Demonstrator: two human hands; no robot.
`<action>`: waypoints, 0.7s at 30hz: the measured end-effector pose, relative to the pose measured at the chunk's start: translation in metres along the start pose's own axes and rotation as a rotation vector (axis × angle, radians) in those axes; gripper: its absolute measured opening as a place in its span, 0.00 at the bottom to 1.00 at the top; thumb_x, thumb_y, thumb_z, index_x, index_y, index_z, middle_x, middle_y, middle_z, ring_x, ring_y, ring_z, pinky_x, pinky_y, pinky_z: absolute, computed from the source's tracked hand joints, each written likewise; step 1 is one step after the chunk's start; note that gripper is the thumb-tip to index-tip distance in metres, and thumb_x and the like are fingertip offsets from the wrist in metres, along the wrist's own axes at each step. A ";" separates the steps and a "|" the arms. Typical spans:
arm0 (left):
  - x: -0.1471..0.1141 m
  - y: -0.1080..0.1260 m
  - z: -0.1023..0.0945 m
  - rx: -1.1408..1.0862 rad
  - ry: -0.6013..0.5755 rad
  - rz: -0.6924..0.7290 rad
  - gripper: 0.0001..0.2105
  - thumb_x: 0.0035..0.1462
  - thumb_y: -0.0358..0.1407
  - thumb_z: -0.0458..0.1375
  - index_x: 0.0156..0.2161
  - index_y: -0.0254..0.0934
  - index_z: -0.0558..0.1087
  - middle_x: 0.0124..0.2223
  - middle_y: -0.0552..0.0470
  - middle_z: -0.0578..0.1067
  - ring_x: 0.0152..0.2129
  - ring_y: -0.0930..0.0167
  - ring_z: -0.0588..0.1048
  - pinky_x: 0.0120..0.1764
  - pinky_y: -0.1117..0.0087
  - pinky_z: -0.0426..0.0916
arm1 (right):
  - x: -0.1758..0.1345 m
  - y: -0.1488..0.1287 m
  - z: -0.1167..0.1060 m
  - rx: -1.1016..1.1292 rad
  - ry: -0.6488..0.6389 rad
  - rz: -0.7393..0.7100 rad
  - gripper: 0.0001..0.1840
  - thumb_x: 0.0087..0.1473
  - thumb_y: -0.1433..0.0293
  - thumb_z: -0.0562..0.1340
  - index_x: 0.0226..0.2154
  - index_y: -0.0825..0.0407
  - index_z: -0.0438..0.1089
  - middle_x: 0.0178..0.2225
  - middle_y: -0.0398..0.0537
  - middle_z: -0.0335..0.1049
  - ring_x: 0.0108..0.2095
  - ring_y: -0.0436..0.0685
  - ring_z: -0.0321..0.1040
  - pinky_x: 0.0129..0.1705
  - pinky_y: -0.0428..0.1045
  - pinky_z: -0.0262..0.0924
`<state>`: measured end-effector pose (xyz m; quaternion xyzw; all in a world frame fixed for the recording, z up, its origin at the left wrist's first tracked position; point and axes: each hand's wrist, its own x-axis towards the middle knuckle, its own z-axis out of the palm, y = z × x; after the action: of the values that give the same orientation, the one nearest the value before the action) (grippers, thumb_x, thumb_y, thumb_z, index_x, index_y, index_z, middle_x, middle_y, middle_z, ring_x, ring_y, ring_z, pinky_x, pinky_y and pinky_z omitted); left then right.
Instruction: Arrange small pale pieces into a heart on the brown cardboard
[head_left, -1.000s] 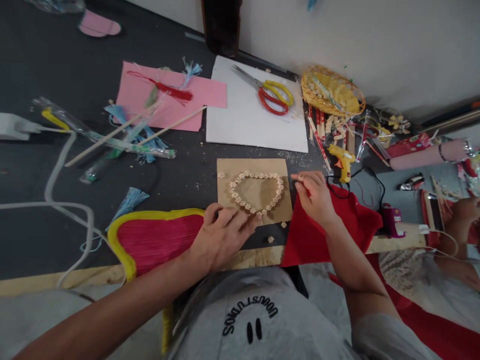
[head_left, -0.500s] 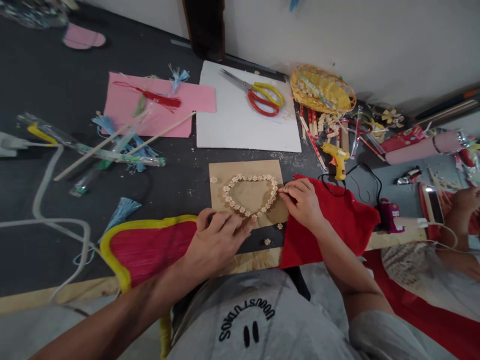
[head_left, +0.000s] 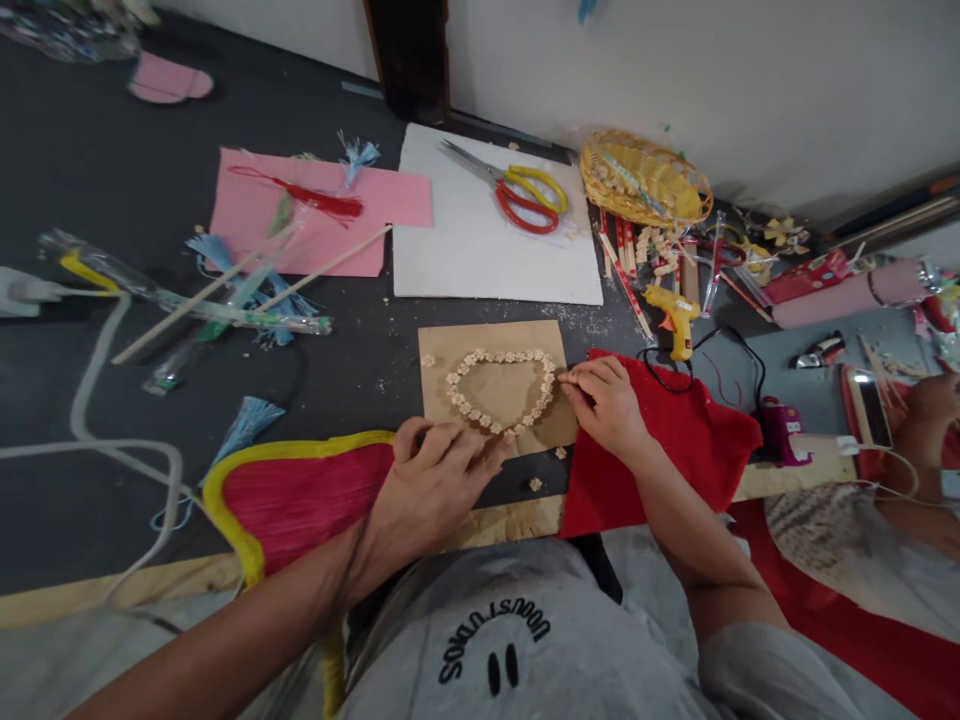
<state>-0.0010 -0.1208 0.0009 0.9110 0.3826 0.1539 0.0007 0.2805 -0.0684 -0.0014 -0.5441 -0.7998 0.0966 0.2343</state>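
A heart-shaped outline of small pale flower pieces (head_left: 511,356) lies on a brown paper sheet (head_left: 499,385). My left hand (head_left: 442,475) rests across the sheet's lower left edge, fingers stretched towards the heart's lower point and touching it. My right hand (head_left: 606,405) is at the heart's right side, thumb and fingertips pinched together; whatever is between them is too small to make out. Below the sheet are two loose flower pieces (head_left: 535,484), and another sits at its upper left. Red cloth (head_left: 686,430) lies under my right forearm.
Scissors (head_left: 529,197) lie on a white board (head_left: 457,250) behind the sheet. Right of it are a wicker basket (head_left: 675,213), a yellow glue gun (head_left: 679,325) with its cord, and a purple box (head_left: 781,430). Tassels, sticks and a white cable (head_left: 174,500) lie left. Another person's arm (head_left: 926,430) shows far right.
Both hands stay almost where they were, by the heart outline. The view shifts very slightly; nothing is visibly picked up or let go.
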 end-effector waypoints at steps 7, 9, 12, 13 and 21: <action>0.000 0.000 0.002 0.010 0.014 0.019 0.17 0.65 0.32 0.56 0.58 0.44 0.71 0.37 0.51 0.72 0.40 0.62 0.64 0.47 0.56 0.59 | 0.014 0.003 -0.003 0.013 -0.010 -0.016 0.14 0.68 0.69 0.55 0.43 0.49 0.77 0.42 0.53 0.79 0.44 0.62 0.72 0.49 0.60 0.68; 0.000 -0.001 0.002 -0.002 0.026 0.021 0.17 0.65 0.32 0.56 0.58 0.43 0.72 0.38 0.50 0.72 0.40 0.61 0.63 0.46 0.55 0.59 | 0.017 0.003 -0.001 -0.008 -0.005 -0.016 0.14 0.68 0.69 0.55 0.43 0.50 0.77 0.42 0.53 0.80 0.44 0.62 0.72 0.49 0.60 0.68; 0.000 -0.001 0.001 -0.020 0.018 0.019 0.16 0.66 0.32 0.55 0.58 0.43 0.73 0.38 0.50 0.72 0.41 0.61 0.64 0.47 0.55 0.58 | 0.020 0.004 0.002 -0.038 0.005 -0.013 0.15 0.68 0.69 0.54 0.43 0.52 0.77 0.41 0.55 0.80 0.43 0.63 0.71 0.48 0.60 0.69; 0.001 -0.001 0.001 -0.022 0.009 0.016 0.16 0.66 0.32 0.54 0.57 0.43 0.73 0.38 0.49 0.72 0.41 0.61 0.64 0.47 0.55 0.57 | 0.021 0.004 0.002 -0.042 0.003 -0.009 0.15 0.68 0.69 0.55 0.43 0.52 0.77 0.41 0.55 0.80 0.43 0.63 0.71 0.48 0.60 0.68; 0.000 -0.001 0.004 -0.048 0.023 0.026 0.18 0.64 0.31 0.56 0.57 0.42 0.73 0.39 0.48 0.72 0.42 0.61 0.64 0.46 0.56 0.57 | 0.021 0.007 0.006 -0.019 0.007 0.012 0.12 0.67 0.65 0.58 0.39 0.49 0.77 0.39 0.52 0.80 0.44 0.62 0.73 0.49 0.61 0.67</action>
<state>-0.0008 -0.1195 -0.0026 0.9138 0.3669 0.1733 0.0163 0.2772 -0.0458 -0.0033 -0.5514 -0.7966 0.0884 0.2315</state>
